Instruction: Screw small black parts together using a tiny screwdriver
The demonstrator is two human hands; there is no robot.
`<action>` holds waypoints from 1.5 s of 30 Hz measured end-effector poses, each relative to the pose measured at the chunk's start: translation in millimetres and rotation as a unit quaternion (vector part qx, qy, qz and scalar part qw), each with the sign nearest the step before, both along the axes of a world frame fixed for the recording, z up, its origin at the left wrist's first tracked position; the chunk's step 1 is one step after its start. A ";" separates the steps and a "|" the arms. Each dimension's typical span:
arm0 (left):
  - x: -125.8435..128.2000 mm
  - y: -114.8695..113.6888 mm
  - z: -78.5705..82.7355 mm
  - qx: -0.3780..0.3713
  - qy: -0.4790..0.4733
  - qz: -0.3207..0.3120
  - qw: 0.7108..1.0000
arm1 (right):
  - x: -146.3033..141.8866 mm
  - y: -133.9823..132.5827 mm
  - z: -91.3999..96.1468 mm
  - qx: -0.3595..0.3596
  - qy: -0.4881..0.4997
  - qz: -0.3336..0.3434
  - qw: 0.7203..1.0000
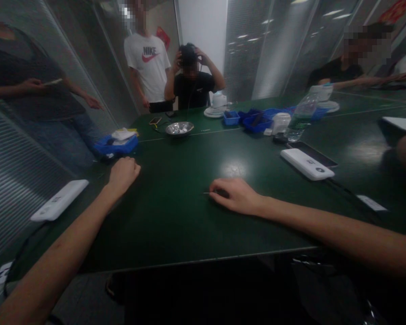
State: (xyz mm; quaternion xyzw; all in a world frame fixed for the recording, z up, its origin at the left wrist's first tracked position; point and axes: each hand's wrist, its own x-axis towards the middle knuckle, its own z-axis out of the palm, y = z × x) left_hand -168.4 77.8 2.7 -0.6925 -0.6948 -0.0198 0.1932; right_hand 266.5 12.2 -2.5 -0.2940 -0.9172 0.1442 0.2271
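Note:
My left hand point(124, 174) is curled into a fist on the green table point(176, 212), its back toward me; whatever its fingers may hold is hidden. Just beyond it stands a blue basket point(117, 145) with white and yellow items in it. Near the middle of the table, my right hand point(235, 195) is closed in a pinch. A thin, pale, needle-like piece point(206, 193) sticks out leftward from its fingertips, too small to name surely.
White power banks point(307, 164) point(59, 201) with black cables lie on both sides. A phone point(313, 154), plastic bottle point(301, 118), metal bowl point(179, 129), blue bins point(255, 121) and white fan point(218, 106) stand farther back. Several people are around the table.

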 end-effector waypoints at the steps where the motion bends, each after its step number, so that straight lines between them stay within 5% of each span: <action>1: -0.3 1.6 -0.5 0.003 0.006 0.001 1.000 | 0.2 0.3 -0.7 0.001 -0.001 -0.002 1.000; 7: -9.0 6.4 -1.4 0.013 -0.024 0.000 1.000 | 0.4 0.0 -0.1 0.000 -0.001 -0.001 1.000; 16: -41.9 9.1 -9.8 0.016 -0.188 -0.026 0.982 | 0.1 0.4 -0.5 0.000 0.000 0.002 1.000; 29: -41.3 8.6 -6.9 0.006 -0.155 -0.042 0.987 | 0.4 1.2 -1.0 0.004 -0.008 0.001 1.000; 38: -50.8 17.0 -20.8 0.001 -0.189 -0.021 0.982 | -0.1 -1.0 3.3 -0.002 -0.009 0.000 1.000; 41: -33.4 13.4 -15.9 -0.049 -0.233 -0.090 0.967 | 0.4 -0.2 2.7 -0.007 -0.012 -0.001 1.000; 45: 38.6 -11.9 -3.6 -0.129 -0.308 -0.259 0.906 | 0.5 0.5 -0.1 -0.001 -0.006 -0.002 1.000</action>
